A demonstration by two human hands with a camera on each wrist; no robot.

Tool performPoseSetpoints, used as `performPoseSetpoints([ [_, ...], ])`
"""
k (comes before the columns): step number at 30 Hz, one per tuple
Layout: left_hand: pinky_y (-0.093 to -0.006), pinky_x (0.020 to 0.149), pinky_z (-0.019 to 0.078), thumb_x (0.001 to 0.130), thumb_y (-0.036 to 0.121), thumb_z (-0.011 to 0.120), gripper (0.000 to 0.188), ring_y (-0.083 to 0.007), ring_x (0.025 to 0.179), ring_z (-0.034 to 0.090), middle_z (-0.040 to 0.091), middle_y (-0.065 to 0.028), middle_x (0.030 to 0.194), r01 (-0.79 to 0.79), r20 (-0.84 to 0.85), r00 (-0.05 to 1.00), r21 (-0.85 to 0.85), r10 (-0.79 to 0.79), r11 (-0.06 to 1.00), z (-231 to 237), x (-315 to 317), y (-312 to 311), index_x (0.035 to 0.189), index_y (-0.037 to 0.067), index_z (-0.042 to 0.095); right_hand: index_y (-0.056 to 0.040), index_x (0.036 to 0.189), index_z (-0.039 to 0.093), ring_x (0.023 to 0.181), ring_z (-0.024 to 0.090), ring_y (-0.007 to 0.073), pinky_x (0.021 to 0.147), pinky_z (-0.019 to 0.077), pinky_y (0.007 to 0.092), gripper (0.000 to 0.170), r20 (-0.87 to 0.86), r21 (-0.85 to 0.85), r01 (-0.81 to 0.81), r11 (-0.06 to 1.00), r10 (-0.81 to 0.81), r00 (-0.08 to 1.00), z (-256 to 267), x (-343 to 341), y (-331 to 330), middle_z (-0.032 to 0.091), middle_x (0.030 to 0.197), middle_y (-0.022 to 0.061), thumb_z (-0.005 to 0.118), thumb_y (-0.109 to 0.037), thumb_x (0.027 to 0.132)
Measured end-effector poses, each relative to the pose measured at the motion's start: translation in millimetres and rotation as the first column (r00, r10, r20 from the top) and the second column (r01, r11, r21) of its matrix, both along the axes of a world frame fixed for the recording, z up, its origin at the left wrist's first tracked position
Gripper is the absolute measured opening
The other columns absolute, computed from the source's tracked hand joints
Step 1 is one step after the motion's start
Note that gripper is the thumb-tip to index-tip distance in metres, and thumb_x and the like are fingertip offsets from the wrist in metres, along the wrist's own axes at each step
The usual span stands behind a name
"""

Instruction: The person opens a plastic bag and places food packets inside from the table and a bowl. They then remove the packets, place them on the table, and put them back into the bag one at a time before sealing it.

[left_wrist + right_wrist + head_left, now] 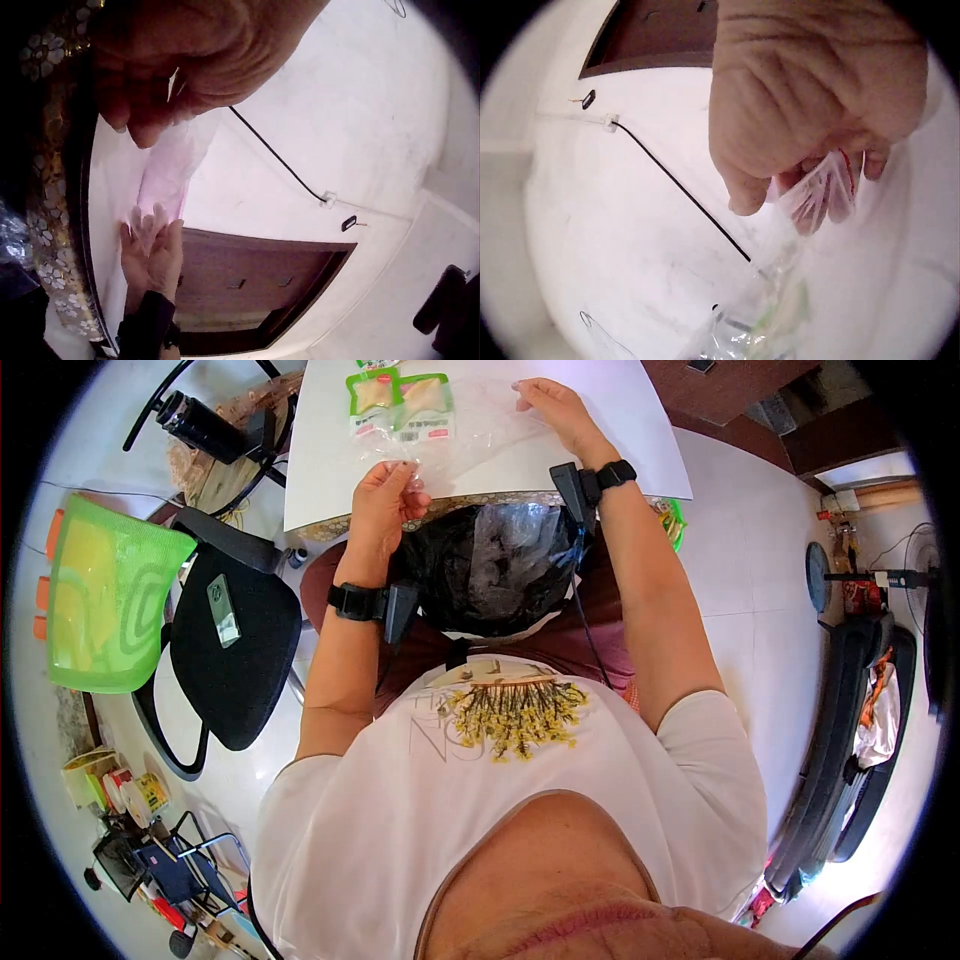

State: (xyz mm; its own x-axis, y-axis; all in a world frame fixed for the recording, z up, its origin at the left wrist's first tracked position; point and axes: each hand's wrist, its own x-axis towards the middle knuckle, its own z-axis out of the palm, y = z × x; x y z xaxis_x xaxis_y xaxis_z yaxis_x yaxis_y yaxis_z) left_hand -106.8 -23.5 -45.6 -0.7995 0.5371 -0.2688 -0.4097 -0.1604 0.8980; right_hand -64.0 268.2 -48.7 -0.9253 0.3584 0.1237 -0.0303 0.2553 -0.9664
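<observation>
A clear plastic bag [490, 430] stretches between my two hands over the white table. My left hand [385, 500] pinches its near left end at the table's front edge, fingers curled. Farther up on the right, my right hand [565, 420] holds the other end. In the right wrist view, a red-lined edge of the bag [829, 184] lies gathered at the right hand's fingers. Two green-and-white food packets, a smaller packet [373, 393] and a larger packet [425, 398], lie at the table's left; the bag overlaps them in the head view.
A black plastic bag [490, 575] hangs open below the front edge of the white table [640, 450]. On the left, a black chair seat [235, 650] bears a phone [223, 610]. Part of another green packet [378, 364] shows at the table's far side.
</observation>
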Motion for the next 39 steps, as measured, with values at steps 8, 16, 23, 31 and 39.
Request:
performPoseSetpoints([
  [8, -0.024, 0.048, 0.0476, 0.089, 0.021, 0.058, 0.011, -0.0123, 0.053, 0.058, 0.058, -0.0009, 0.07, -0.037, 0.022, 0.999, 0.012, 0.037, 0.999, -4.8, -0.7, -1.6, 0.088, 0.01, 0.056, -0.0022, 0.097, 0.062, 0.076, 0.052, 0.0095, 0.07, 0.0412, 0.024, 0.036, 0.063, -0.084, 0.084, 0.993, -0.079, 0.995, 5.5, 46.1, -12.5, 0.06, 0.079, 0.0026, 0.058, -0.037, 0.087],
  [16, -0.0242, 0.042, 0.0393, 0.089, 0.021, 0.055, 0.018, -0.0096, 0.046, 0.047, 0.049, 0.0007, 0.062, -0.06, -0.01, 0.998, 0.033, 0.06, 0.998, 6.7, 3.2, -1.9, 0.088, 0.003, 0.058, -0.0045, 0.078, 0.059, 0.057, 0.042, 0.003, 0.052, 0.0349, 0.0192, 0.02, -0.314, -0.118, 0.239, 0.964, -0.265, 0.912, 8.1, 57.5, -20.7, 0.051, 0.063, -0.005, 0.059, -0.021, 0.089],
  [23, -0.0239, 0.042, 0.036, 0.089, 0.019, 0.055, 0.02, -0.0067, 0.043, 0.037, 0.04, 0.0034, 0.058, -0.076, -0.066, 0.994, 0.094, 0.082, 0.993, 41.6, 5.7, 5.0, 0.09, -0.001, 0.059, -0.0037, 0.076, 0.056, 0.055, 0.036, 0.0, 0.048, 0.0316, 0.0185, 0.02, -0.586, -0.001, 0.426, 0.904, -0.346, 0.733, 62.3, 73.4, -28.8, 0.045, 0.061, -0.0087, 0.06, -0.018, 0.089],
  [31, -0.0237, 0.046, 0.0373, 0.089, 0.02, 0.056, 0.024, -0.0069, 0.043, 0.038, 0.044, 0.0027, 0.06, -0.015, -0.126, 0.991, 0.165, 0.036, 0.986, 54.2, 17.1, 9.4, 0.096, -0.003, 0.059, -0.002, 0.087, 0.056, 0.063, 0.046, 0.0027, 0.056, 0.0385, 0.0186, 0.009, -0.649, -0.086, 0.298, 0.951, -0.28, 0.708, 84.1, 109.4, -30.1, 0.053, 0.07, -0.0035, 0.058, -0.01, 0.089],
  [39, -0.0227, 0.05, 0.0425, 0.092, 0.026, 0.053, 0.027, -0.0079, 0.061, 0.053, 0.056, -0.0003, 0.079, -0.182, -0.159, 0.973, -0.073, 0.169, 0.981, 51.4, 21.0, 1.8, 0.109, 0.005, 0.055, -0.0013, 0.096, 0.057, 0.09, 0.06, 0.0168, 0.079, 0.0471, 0.0277, 0.008, -0.711, 0.283, 0.444, 0.85, -0.125, 0.692, 99.9, 151.6, -52.5, 0.065, 0.097, 0.0095, 0.056, -0.005, 0.088],
])
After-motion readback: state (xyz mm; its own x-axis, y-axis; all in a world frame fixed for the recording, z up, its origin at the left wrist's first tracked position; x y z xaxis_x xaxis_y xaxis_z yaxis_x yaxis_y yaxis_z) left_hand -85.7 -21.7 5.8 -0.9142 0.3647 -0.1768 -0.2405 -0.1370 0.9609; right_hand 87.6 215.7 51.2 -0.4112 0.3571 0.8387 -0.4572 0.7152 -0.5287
